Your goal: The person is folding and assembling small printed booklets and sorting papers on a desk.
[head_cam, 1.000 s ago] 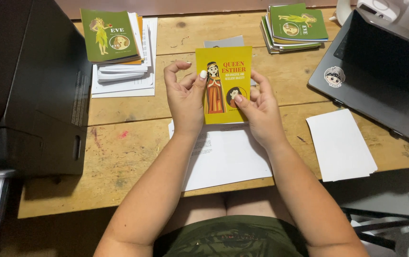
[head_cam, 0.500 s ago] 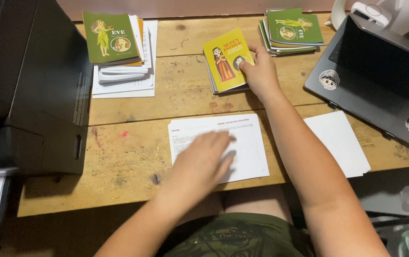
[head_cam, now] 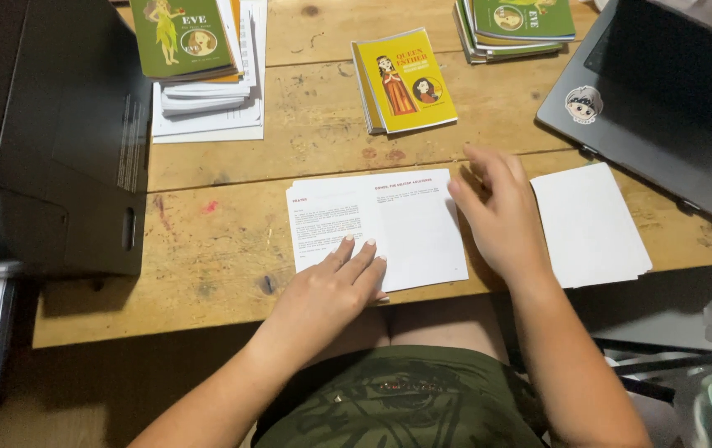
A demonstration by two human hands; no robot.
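My left hand (head_cam: 329, 290) lies flat, fingers spread, on the lower left part of a stack of white printed sheets (head_cam: 405, 216) at the table's near edge. My right hand (head_cam: 497, 211) hovers at the right edge of the same stack, fingers apart, holding nothing. A yellow booklet (head_cam: 410, 79) with a drawn figure on its cover lies on a small pile farther back, apart from both hands.
A black printer (head_cam: 57, 141) fills the left side. A dark laptop (head_cam: 671, 108) with stickers stands at the right. Green booklets top paper piles at back left (head_cam: 186, 37) and back right (head_cam: 522, 21). Blank white sheets (head_cam: 588, 224) lie right of my right hand on the wooden table (head_cam: 206, 249).
Both hands held the yellow booklet up; my right hand set it on the pile at the back and came back to the printed sheets. My left hand dropped onto those sheets.
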